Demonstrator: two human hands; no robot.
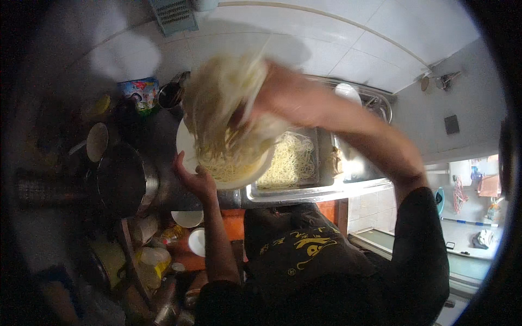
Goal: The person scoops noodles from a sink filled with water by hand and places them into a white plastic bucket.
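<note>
My right hand (267,95), blurred by motion, is raised over a large white bowl (261,173) with a thick bunch of pale noodles (224,93) in its grip. The strands hang down into the bowl, where more noodles lie. My left hand (197,179) holds the bowl's near left rim, its fingers spread along the outside. Right beside the bowl, a stainless steel sink basin (285,193) holds a wide layer of loose noodles (291,163).
A large metal pot (149,179) stands left of the bowl. Behind are a colourful printed bag (140,93) and a dark pan or cup (169,94). A white bowl (346,93) sits at the sink's back right. Bowls and bottles are crowded below the counter.
</note>
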